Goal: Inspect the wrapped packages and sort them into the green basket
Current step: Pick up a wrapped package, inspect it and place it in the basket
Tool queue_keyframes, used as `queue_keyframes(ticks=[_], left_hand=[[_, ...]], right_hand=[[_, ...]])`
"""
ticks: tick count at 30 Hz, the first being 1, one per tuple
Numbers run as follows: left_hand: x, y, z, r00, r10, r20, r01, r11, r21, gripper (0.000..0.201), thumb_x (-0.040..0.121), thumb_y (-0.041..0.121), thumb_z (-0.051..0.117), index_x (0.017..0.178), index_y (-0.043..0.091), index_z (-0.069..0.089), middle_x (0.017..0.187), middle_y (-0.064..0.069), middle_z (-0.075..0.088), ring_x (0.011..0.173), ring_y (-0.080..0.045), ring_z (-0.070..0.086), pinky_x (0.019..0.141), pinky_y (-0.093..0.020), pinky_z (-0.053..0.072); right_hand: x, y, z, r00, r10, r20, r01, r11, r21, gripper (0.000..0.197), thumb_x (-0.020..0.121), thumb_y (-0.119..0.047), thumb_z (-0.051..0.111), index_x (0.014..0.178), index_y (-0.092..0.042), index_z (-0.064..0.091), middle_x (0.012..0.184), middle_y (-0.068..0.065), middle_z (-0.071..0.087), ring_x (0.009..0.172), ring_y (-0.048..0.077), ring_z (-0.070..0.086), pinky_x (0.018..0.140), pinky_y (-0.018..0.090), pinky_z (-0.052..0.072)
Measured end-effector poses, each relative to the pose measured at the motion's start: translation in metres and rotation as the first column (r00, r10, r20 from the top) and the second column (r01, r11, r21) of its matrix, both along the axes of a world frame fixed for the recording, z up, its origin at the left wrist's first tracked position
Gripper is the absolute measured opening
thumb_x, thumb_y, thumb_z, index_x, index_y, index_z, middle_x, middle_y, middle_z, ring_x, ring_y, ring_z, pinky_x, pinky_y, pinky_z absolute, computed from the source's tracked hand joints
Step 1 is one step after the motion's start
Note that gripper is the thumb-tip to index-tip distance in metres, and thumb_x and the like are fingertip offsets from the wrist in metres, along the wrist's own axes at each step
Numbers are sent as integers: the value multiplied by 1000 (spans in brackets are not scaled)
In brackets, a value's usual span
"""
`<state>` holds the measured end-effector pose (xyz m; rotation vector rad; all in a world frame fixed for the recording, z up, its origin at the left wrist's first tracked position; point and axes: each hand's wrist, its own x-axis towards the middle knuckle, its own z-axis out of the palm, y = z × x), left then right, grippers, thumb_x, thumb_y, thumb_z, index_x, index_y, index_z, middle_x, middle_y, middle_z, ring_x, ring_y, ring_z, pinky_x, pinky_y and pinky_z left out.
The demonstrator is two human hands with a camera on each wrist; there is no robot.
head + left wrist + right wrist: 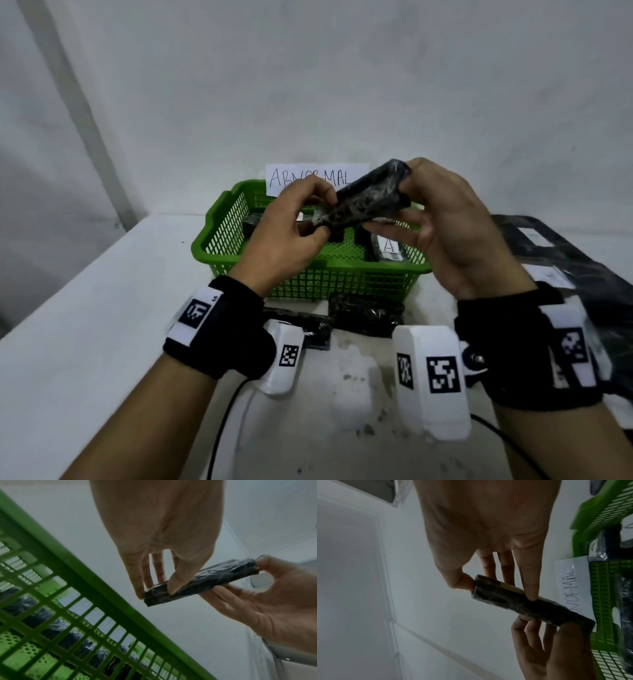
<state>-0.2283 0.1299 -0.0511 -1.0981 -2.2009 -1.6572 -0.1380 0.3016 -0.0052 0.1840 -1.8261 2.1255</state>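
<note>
from the head view we see our left hand (291,236) and our right hand (442,226) holding one black plastic-wrapped rectangular package (366,202) in the air above the green plastic lattice basket (308,277). the package is tilted, its right end higher. our left fingers (318,195) are curled round its lower end; our right thumb presses on its upper end while the other right fingers run underneath. the basket stands on the white counter (102,325), and more black wrapped packages (387,253) lie inside it, one with a white label. a white paper sign (317,178) with handwritten letters stands just behind the basket. two more black wrapped packages (364,313) lie on the counter, just in front of the basket's near wall. a pile of black plastic wrapping (565,260) sits to the right.

from the left wrist view, the thumb and fingers of the left hand (159,536) pinch the near end of the package (202,581), and the right hand (267,599) holds the far end between thumb tip and fingers. the basket wall (82,588) fills the lower left, with dark packages seen through it.

from the right wrist view, the right hand (488,527) has its thumb on the end of the package (529,601) and a straight finger on its side; the left hand (553,646) grips the other end. the sign (573,582) and basket (606,578) lie at right.
</note>
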Motion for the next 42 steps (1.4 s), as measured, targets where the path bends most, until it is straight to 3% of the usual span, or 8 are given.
queue_keyframes(ticks=[8, 12, 18, 22, 30, 34, 37, 42], left_hand=[[-2, -4, -1, 999, 42, 6, -42, 998, -39, 27, 85, 16, 75, 99, 25, 53, 119, 4, 61, 121, -9, 58, 95, -42, 57], [8, -3, 6, 1000, 13, 12, -12, 997, -71, 43, 86, 23, 76, 118, 35, 50, 124, 14, 59, 123, -2, 54, 101, -42, 53], [21, -4, 18, 997, -78, 12, 77, 995, 68, 40, 92, 20, 71, 126, 32, 54, 134, 4, 54, 128, -13, 57, 99, -44, 56], [27, -13, 29, 991, -126, 43, 118, 982, 149, 40, 88, 16, 75, 120, 33, 56, 126, 9, 65, 119, -10, 64, 97, -38, 56], [27, -15, 32, 963, -241, 121, 210, 951, 227, 54, 89, 2, 69, 134, 20, 46, 126, -9, 69, 96, -32, 74, 87, -41, 60], [30, -15, 32, 968, -234, 95, 203, 946, 254, 60, 89, -3, 68, 138, 15, 37, 127, -11, 65, 83, -26, 74, 79, -40, 61], [30, -20, 30, 975, -184, 124, 143, 950, 279, 55, 88, -4, 69, 130, 14, 38, 122, -16, 66, 76, -23, 75, 78, -43, 62], [9, -45, 26, 983, -61, 173, 34, 987, 157, 31, 93, 12, 69, 117, 22, 52, 112, -5, 69, 101, -21, 73, 84, -40, 61]], right_hand=[[-8, -9, -15, 995, -88, -37, 88, 996, -12, 28, 96, 0, 55, 72, -13, 58, 76, 2, 69, 77, 14, 72, 69, 34, 63], [-2, -11, -9, 983, -145, -114, 158, 980, 117, 18, 95, 1, 59, 82, -9, 64, 75, -4, 71, 75, 9, 73, 71, 36, 65], [9, -8, -3, 986, -3, -165, 41, 973, 227, 30, 90, -20, 71, 119, -14, 66, 115, -2, 73, 107, 16, 72, 87, 36, 60], [10, 2, -9, 975, -80, -205, 191, 769, 611, 56, 78, -35, 82, 130, -34, 61, 130, -17, 66, 125, 5, 58, 109, 45, 46], [9, 1, -9, 935, -196, -295, 349, 649, 676, 35, 76, -29, 86, 100, -39, 64, 93, -16, 72, 85, 2, 69, 77, 27, 59], [10, -8, -10, 898, -242, -368, 437, 590, 678, 30, 76, -27, 87, 92, -35, 63, 77, -16, 68, 67, 0, 65, 62, 13, 48], [8, -13, -12, 905, -259, -337, 424, 581, 695, 30, 75, -31, 88, 95, -35, 66, 79, -18, 70, 68, -2, 66, 63, 11, 49], [-11, -18, 0, 954, -200, -225, 296, 501, 813, 47, 75, -29, 87, 115, -31, 62, 97, -17, 68, 82, 0, 67, 75, 25, 56]])
